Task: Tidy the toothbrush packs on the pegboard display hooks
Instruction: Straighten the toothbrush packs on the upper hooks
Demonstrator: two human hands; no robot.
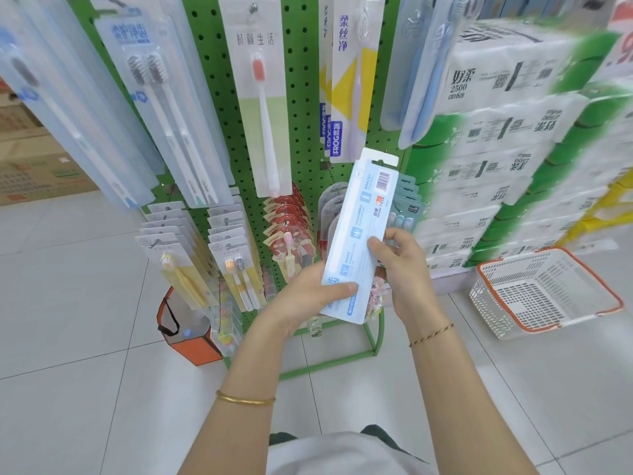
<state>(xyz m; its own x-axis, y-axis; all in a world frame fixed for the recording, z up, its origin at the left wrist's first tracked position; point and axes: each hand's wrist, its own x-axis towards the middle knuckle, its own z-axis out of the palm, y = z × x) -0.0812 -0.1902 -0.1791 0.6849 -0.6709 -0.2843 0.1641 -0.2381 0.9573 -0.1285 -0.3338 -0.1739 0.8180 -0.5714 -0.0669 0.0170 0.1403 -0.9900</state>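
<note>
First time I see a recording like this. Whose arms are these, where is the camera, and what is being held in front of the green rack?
There is no machine: a person wears one camera on the head, looking down at their own arms. The left hand and right hand both grip a light blue toothbrush pack, barcode side showing, hang hole up, off the hooks. Behind it stands the green pegboard hung with more toothbrush packs. On the floor sit a white basket and an orange bag.
</note>
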